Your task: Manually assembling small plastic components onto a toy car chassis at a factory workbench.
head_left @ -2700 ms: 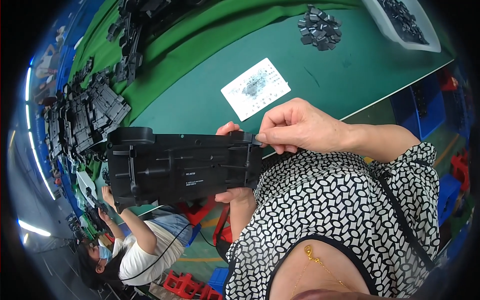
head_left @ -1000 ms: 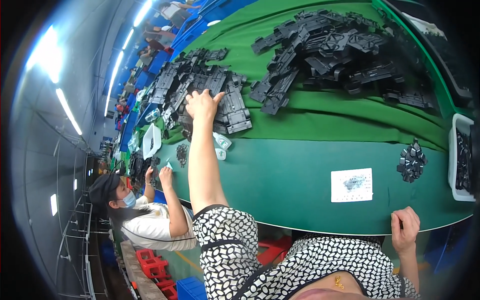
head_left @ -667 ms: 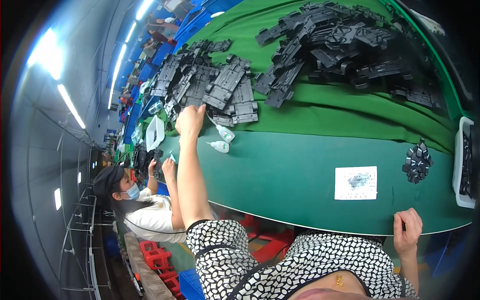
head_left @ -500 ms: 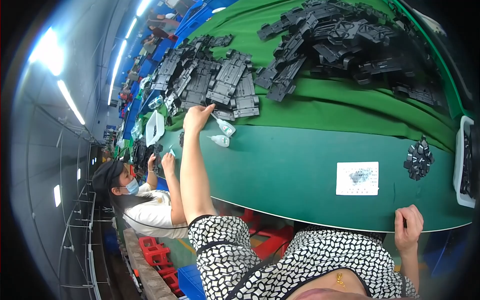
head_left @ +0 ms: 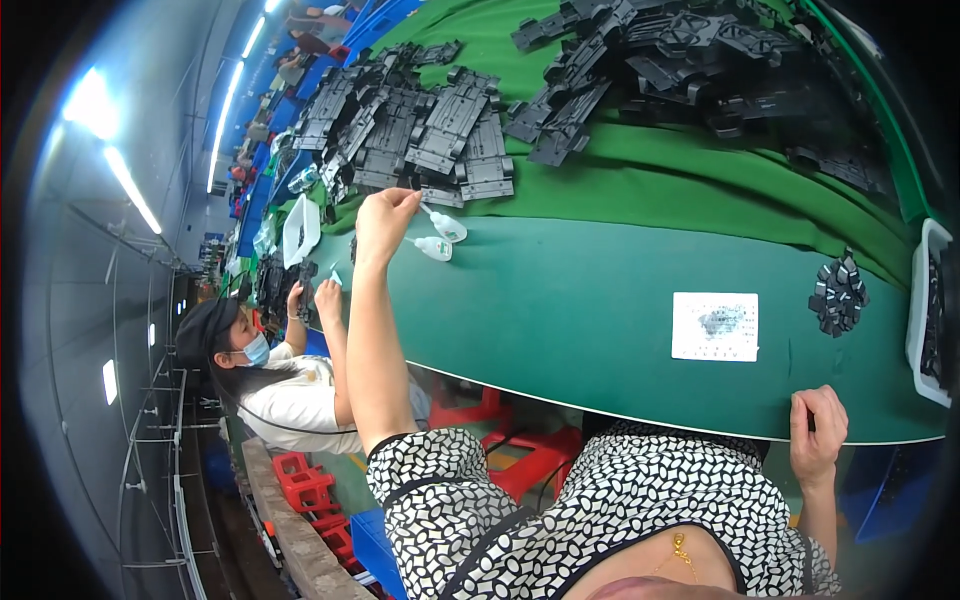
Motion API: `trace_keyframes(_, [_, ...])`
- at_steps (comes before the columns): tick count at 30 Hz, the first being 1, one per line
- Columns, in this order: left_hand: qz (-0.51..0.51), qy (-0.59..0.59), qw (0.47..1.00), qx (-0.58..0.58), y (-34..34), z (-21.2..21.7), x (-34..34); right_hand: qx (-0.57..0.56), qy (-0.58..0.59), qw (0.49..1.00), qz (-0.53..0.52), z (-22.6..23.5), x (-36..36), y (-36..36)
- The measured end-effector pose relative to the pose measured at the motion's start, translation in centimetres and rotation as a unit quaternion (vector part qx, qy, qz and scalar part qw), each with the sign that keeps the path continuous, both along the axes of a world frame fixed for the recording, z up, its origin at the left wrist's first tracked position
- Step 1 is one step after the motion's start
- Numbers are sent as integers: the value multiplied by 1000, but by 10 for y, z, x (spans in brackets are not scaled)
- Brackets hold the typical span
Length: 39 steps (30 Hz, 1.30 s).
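My left hand [head_left: 387, 224] is stretched out at the front of a pile of black plastic chassis plates [head_left: 388, 146]. Its finger and thumb are pinched together; whatever may be between them is too small to make out. Just right of the hand lie two small white squeeze bottles with thin nozzles, the upper bottle [head_left: 450, 228] and the lower bottle [head_left: 435, 248]. The upper nozzle ends close to my fingertips. At the table's near edge on the right rests my right hand [head_left: 820, 430], fingers curled in, no object visible in it.
A larger heap of black parts [head_left: 690, 60] covers the green cloth [head_left: 640, 175]. On the green table [head_left: 560, 310] lie a stained white card [head_left: 715, 327] and a cluster of small black pieces [head_left: 838, 295]. White bins [head_left: 301, 230] stand at both sides. A masked co-worker [head_left: 270, 375] sits at left.
The whole view has shifted, so the table sits higher in the picture. My left hand has turned slightly, with its fingertips drawn together near the plates. My right hand has stayed at the edge.
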<state>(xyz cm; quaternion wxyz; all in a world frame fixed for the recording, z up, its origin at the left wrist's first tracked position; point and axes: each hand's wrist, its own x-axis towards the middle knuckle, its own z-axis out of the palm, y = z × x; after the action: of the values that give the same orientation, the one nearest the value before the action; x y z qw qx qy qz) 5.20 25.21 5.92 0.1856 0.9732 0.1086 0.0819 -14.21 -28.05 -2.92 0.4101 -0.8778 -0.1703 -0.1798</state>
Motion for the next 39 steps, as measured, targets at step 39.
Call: trace_keyframes(39, [-183,-134,974,-20,-145,-41,76,22,-34,999,7,3,0,-4])
